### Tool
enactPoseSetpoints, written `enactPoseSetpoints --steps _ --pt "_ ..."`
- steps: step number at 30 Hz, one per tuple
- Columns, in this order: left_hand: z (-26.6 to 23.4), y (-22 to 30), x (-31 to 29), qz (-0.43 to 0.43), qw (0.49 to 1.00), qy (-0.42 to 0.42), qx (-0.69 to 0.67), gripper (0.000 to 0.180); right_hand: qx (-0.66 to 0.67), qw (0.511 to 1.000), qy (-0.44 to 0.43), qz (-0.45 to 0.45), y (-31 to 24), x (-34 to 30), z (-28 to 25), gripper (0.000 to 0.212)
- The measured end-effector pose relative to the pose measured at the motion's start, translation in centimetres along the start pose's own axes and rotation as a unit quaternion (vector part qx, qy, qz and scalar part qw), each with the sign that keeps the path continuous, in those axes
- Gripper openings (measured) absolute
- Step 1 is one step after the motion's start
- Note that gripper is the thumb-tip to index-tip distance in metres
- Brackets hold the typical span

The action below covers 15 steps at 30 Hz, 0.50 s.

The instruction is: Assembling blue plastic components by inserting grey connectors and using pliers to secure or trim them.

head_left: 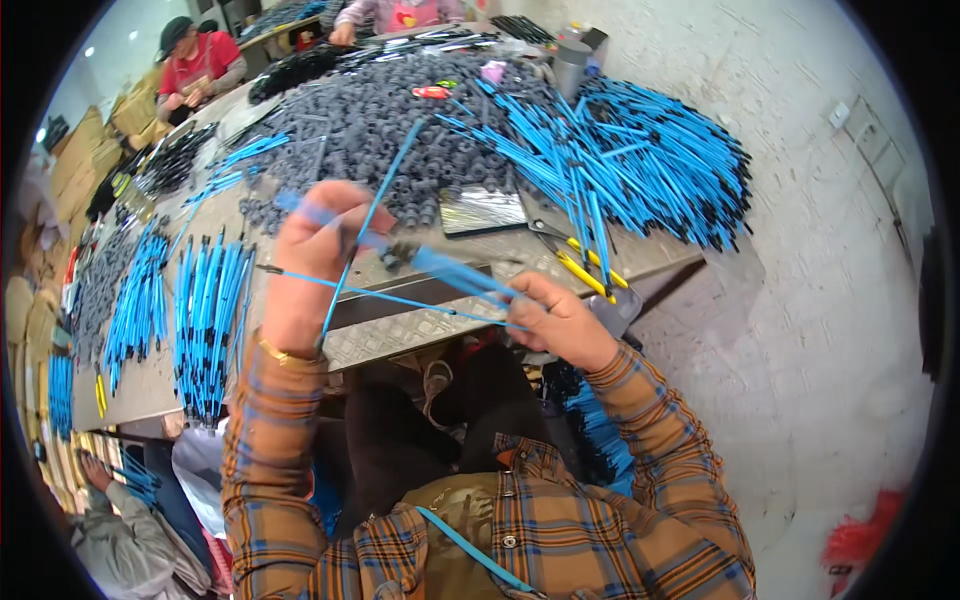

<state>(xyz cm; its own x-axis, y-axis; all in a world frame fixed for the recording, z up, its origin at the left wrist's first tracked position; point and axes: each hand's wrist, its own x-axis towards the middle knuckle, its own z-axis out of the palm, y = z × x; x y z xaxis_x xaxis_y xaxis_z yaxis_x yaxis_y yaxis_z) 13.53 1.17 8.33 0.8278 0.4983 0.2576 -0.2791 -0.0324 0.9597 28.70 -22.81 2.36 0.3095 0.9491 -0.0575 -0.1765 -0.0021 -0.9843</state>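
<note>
My left hand [325, 235] is closed around a blurred blue rod, with a thin blue rod [400, 160] standing steeply across its fingers. Between the hands is a dark fitting [397, 257], smeared by motion. My right hand [560, 315] pinches the near end of a thicker blurred blue rod [455, 275] that runs up to that fitting. Another slim blue rod [400, 297] with a dark tip slants from beside my left wrist to my right fingers. Exactly how the pieces join is too blurred to tell.
A grey heap of small ring-like parts [370, 130] covers the table's middle. Blue black-tipped rods pile at right [650, 160] and lie bundled at left [208, 320]. Yellow-handled pliers [575, 262] lie by a shiny flat pad [483, 212]. Other people [200, 65] sit around the table.
</note>
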Motion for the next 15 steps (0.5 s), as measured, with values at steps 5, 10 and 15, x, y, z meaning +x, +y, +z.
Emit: enactPoseSetpoints --steps 5,10,15 --pt "-1.2 1.6 -3.8 -0.017 0.983 -0.155 -0.099 0.04 -0.049 0.996 -0.056 -0.057 0.8 -1.1 1.2 0.02" --pt "-1.5 2.5 -6.4 -0.06 0.972 -0.204 -0.097 0.052 -0.157 0.977 -0.038 -0.137 0.4 -1.5 1.9 0.028" --pt "-2.5 2.5 -7.5 -0.026 0.967 -0.239 -0.082 0.052 -0.154 0.98 -0.051 -0.117 0.4 -1.7 2.1 0.022"
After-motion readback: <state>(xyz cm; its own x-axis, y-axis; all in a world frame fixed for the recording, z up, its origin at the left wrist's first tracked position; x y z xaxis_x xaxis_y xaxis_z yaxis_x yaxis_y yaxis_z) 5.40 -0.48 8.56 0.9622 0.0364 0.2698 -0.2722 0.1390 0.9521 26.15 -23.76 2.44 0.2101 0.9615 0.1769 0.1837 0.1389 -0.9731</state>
